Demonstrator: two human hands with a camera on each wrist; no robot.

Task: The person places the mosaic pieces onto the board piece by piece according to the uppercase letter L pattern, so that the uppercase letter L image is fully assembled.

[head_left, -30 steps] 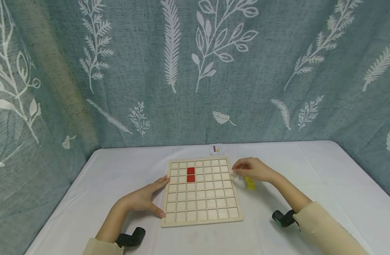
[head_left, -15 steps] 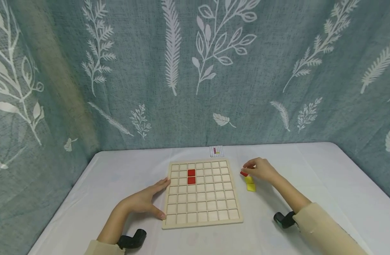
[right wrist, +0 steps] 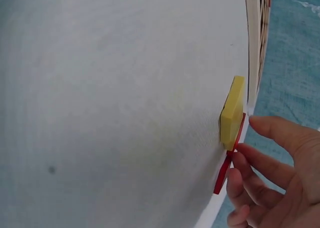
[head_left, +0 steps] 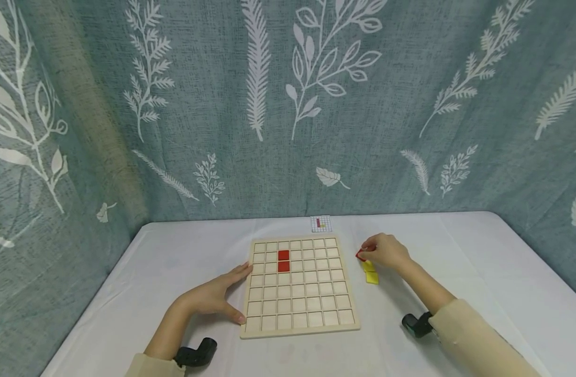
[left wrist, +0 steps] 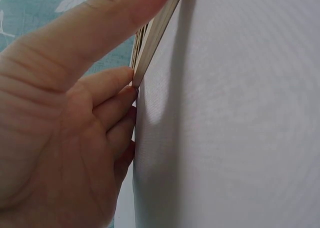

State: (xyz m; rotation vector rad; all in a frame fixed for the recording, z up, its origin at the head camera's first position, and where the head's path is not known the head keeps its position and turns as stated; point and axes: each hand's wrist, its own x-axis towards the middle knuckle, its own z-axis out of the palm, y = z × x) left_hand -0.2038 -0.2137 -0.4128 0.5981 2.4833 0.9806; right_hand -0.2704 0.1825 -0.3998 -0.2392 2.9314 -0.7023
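A pale wooden grid board (head_left: 298, 305) lies on the white table, with two red square tiles (head_left: 284, 266) in one column near its top. My left hand (head_left: 211, 294) rests along the board's left edge, thumb and fingers spread and touching its side (left wrist: 150, 50). To the right of the board, my right hand (head_left: 386, 251) pinches a loose red tile (head_left: 360, 255) between thumb and fingertips. Yellow tiles (head_left: 372, 278) lie just in front of that hand. In the right wrist view a yellow tile (right wrist: 232, 113) partly covers the red one, and another red tile (right wrist: 222, 175) shows under the fingers.
A small printed card (head_left: 321, 223) with a coloured grid pattern lies behind the board, near the table's back edge. A blue-green curtain (head_left: 278, 173) with white leaf prints hangs behind the table. Black wrist devices (head_left: 196, 352) sit at both cuffs.
My right hand has drawn back from the board's right edge, rightwards to the loose tiles, and its fingers have closed on a red tile. The left hand stays at the board.
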